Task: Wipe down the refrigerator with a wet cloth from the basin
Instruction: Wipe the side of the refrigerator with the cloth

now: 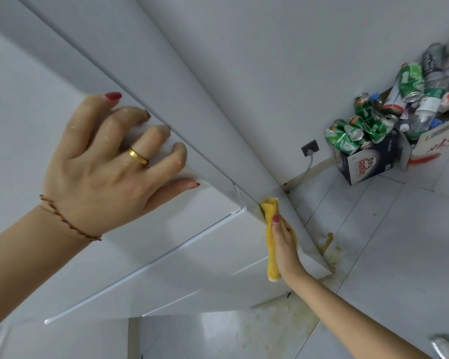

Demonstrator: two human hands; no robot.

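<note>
Low down, right hand pinches yellow cloth, long axis along refrigerator edge; left hand curled on door.

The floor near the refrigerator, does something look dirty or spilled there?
Yes. Yellowish stains spread over the white floor tiles by the refrigerator base, like a dried spill. Behind, cans overflow from a cardboard box.
</note>
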